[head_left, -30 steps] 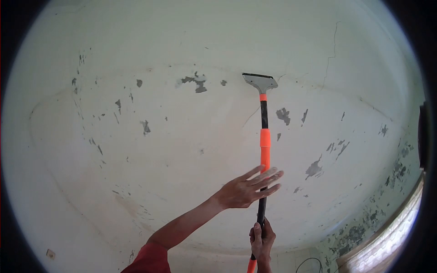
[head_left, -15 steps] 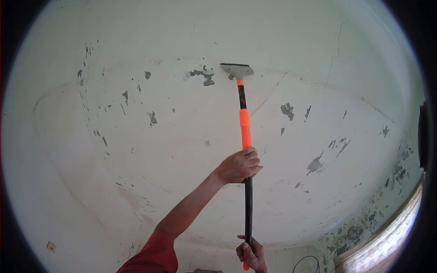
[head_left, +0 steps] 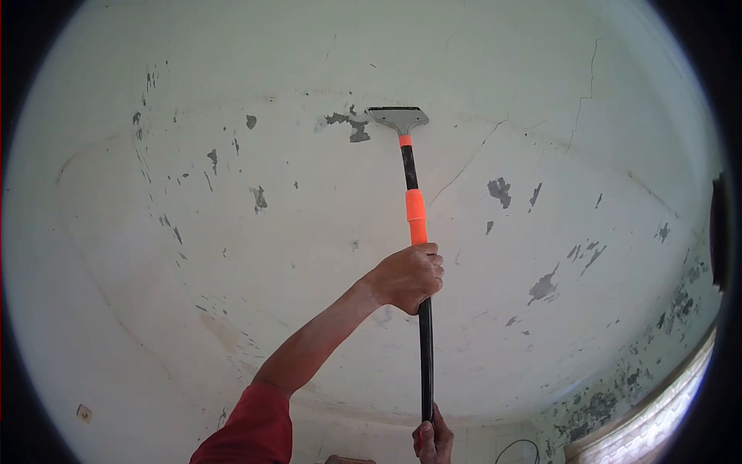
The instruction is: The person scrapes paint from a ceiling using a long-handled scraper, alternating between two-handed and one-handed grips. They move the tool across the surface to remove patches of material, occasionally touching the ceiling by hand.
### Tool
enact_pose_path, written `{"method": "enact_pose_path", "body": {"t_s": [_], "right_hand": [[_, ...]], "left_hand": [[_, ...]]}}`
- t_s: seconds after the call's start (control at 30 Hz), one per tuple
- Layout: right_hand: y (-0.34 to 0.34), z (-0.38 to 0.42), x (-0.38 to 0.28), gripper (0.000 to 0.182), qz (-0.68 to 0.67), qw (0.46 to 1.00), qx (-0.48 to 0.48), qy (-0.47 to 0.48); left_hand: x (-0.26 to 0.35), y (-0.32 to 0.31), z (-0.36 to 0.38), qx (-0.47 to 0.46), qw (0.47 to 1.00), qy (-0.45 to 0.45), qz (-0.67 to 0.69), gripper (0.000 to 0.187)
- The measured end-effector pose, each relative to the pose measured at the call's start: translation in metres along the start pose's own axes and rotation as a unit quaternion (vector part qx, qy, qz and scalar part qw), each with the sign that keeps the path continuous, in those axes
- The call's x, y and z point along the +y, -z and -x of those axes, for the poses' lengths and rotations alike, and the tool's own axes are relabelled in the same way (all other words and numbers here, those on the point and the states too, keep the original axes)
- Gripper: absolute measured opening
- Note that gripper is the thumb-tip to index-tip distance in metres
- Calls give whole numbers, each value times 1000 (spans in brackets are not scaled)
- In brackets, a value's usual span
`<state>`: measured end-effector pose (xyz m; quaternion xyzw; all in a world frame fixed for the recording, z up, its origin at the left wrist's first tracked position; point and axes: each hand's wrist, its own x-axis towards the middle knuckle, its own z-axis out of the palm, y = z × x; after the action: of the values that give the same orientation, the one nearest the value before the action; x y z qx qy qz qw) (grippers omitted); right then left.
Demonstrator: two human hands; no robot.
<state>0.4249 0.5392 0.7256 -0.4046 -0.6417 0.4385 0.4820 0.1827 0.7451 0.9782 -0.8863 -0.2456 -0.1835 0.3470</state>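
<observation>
A long-handled scraper (head_left: 399, 120) has a wide grey metal head, orange collars and a black shaft. Its blade edge is up at the pale wall (head_left: 332, 201), just right of a grey patch of bare wall (head_left: 358, 130). Midway along the handle, my left hand (head_left: 407, 278) is closed round it below the orange grip. Lower down, near the bottom edge of the view, my right hand (head_left: 434, 441) wraps the handle's end. That end is mostly hidden by the fingers.
Several flaked patches (head_left: 544, 286) and thin cracks mark the wall. Peeling paint (head_left: 599, 410) runs along the lower right, beside a bright light-coloured curtain (head_left: 649, 429). A socket or switch plate (head_left: 84, 414) is at lower left, and a dark cable (head_left: 519, 445) loops at the bottom.
The scraper head has shifted left along the wall, closer to the grey patch, and turned slightly. My right hand is a little lower in view, its fingers closer round the handle. The view has shifted slightly.
</observation>
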Motion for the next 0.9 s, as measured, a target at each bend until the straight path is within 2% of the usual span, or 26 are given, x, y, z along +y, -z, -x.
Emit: {"method": "enact_pose_path", "body": {"t_s": [0.1,0.17,0.27,0.4,0.5,0.57,0.7,0.77,0.9], "right_hand": [[2,-6,-1,56,18,1000,16,4],[2,-2,-5,55,-17,999,9,28],[2,-2,6,55,11,999,31,37],[-1,-14,-20,54,20,999,24,20],[4,-13,-20,54,16,998,26,54],[17,-4,-14,53,39,999,-3,-17],[19,-8,-16,53,46,999,6,-5],[26,-14,-15,53,108,994,-12,-5],[25,3,-46,49,33,999,9,6]], "left_hand": [[2,-4,0,7,1000,-3,7,20],[6,-8,1,7,1000,-10,19,19],[5,-11,0,-33,999,-5,1,19],[-14,8,-4,14,1000,1,22,20],[-7,1,-4,22,999,-2,24,19],[-1,-5,-3,19,999,-3,31,19],[-12,4,-8,26,999,4,43,18],[-10,9,-9,42,998,12,49,19],[0,7,-9,52,997,4,60,20]]}}
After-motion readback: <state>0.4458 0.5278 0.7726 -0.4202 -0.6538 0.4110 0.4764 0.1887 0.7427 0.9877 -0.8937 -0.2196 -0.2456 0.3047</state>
